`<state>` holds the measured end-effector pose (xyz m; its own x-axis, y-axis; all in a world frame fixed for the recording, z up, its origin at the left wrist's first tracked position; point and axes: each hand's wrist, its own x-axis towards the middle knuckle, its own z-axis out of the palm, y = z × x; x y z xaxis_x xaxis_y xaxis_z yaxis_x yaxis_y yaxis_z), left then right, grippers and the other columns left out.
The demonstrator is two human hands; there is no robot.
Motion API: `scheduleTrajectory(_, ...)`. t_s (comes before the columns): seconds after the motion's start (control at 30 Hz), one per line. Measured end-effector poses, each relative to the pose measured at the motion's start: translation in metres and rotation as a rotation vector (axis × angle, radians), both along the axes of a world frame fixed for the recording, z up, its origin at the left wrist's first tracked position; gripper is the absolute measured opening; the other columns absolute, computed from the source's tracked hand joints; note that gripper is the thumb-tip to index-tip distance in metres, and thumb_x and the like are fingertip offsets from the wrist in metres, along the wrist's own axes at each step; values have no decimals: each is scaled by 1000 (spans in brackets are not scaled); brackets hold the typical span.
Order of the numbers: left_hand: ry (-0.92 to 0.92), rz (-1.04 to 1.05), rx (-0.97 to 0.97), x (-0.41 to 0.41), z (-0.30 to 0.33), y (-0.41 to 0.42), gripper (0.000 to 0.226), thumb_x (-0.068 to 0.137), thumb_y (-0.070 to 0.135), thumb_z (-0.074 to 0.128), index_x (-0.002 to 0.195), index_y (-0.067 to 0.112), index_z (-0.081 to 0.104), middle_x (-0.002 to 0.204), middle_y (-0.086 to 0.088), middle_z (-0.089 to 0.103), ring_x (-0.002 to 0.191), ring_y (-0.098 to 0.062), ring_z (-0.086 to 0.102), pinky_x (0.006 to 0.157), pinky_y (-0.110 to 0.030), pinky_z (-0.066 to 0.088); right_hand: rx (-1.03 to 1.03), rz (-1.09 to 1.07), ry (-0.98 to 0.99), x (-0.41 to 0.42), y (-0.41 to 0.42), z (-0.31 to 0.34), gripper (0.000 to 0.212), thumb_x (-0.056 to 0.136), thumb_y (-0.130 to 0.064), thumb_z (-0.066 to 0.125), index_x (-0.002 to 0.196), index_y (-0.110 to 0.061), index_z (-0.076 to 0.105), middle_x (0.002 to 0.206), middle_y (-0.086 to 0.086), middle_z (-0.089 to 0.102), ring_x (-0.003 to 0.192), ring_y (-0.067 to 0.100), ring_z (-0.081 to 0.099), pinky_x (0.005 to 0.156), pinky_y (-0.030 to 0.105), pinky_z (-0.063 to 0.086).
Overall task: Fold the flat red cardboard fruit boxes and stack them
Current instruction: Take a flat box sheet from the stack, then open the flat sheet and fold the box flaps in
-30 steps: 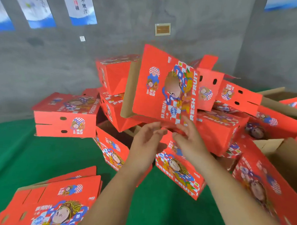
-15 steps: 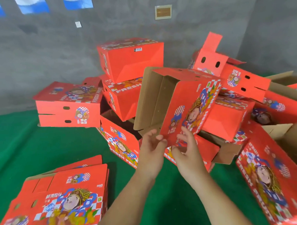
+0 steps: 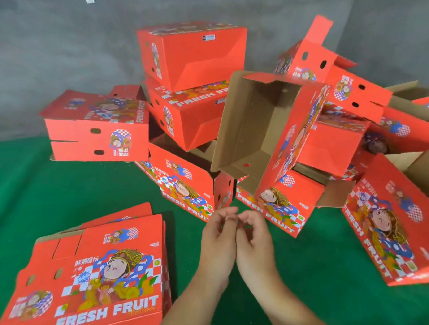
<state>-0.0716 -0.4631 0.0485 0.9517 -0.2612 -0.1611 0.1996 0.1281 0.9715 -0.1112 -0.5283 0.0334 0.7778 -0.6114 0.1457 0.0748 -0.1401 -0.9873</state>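
Observation:
A folded red fruit box point(image 3: 271, 130) lies tipped on the pile, its brown open inside facing me. Around it sits a loose heap of folded red boxes point(image 3: 193, 58), some with flaps sticking up. A stack of flat red box blanks point(image 3: 100, 268) lies at the lower left on the green floor. My left hand point(image 3: 217, 238) and my right hand point(image 3: 254, 240) hang side by side below the tipped box. Their fingers are loosely curled and hold nothing, and neither hand touches a box.
Green carpet point(image 3: 35, 191) covers the floor, and a grey concrete wall point(image 3: 54, 44) stands behind the pile. A separate folded box point(image 3: 97, 127) sits at the left. Another box point(image 3: 393, 219) lies on its side at the right, with brown open cartons point(image 3: 419, 169) behind it.
Both hands have let go of the folded box, which now rests tipped on the pile. The hands have drawn back toward me and lower, and the view has tilted down.

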Motion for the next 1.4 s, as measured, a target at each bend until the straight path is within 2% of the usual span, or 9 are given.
scheduleTrajectory(0.27,208,96,150,18,-65,137,13,104,11,57,110,7,68,105,-10,76,99,-20,73,91,-34,57,33,337,493,24,107,-53,40,94,-10,57,124,-36,52,116,-4,64,83,-4,62,71,13,46)
scheduleTrajectory(0.37,255,202,331,16,-97,209,8,100,15,62,103,15,69,90,3,70,79,-8,63,68,-17,49,-1,487,738,20,150,-81,62,95,-21,62,152,-26,37,133,-4,54,116,16,60,98,25,45)
scheduleTrajectory(0.5,295,300,692,16,-132,304,32,89,35,60,116,20,71,115,-12,69,108,-33,62,89,-36,49,-3,638,879,8,188,-102,55,89,-20,59,138,-41,47,111,-13,70,99,11,68,91,35,56)
scheduleTrajectory(0.67,393,483,1070,22,-159,392,64,86,51,73,144,33,51,161,-10,25,147,-36,20,122,-44,14,60,483,977,23,197,-111,35,95,-28,61,128,-30,50,114,-5,65,107,18,64,99,43,53)
scheduleTrajectory(0.87,563,538,1201,43,-165,434,128,72,82,68,164,24,2,160,-22,16,146,-41,18,121,-53,12,221,379,1003,29,196,-119,36,98,-32,64,128,-19,50,117,1,64,102,16,61,82,35,46)
scheduleTrajectory(0.97,577,528,1248,56,-162,444,109,75,85,60,157,22,30,145,-22,32,138,-40,29,116,-50,19,313,269,970,29,185,-118,33,98,-29,62,123,-17,45,112,7,63,99,22,63,77,36,52)
scheduleTrajectory(1.1,504,505,1185,62,-156,423,87,80,81,56,144,23,47,141,-21,40,136,-41,37,114,-50,21,203,89,858,29,162,-112,28,97,-20,61,117,-12,44,105,10,62,86,17,59,67,30,44)
scheduleTrajectory(1.23,423,527,735,60,-149,394,71,86,60,64,131,6,58,139,-24,49,120,-42,58,104,-47,43,-65,57,770,28,130,-91,17,97,-26,61,108,-17,51,93,7,66,77,17,61,64,29,44)
scheduleTrajectory(1.4,383,400,529,45,-120,375,46,100,49,55,82,9,70,81,-8,70,83,-28,65,70,-35,51,-280,211,751,32,106,-53,24,95,-50,60,110,-31,62,97,-9,70,86,17,69,82,42,59)
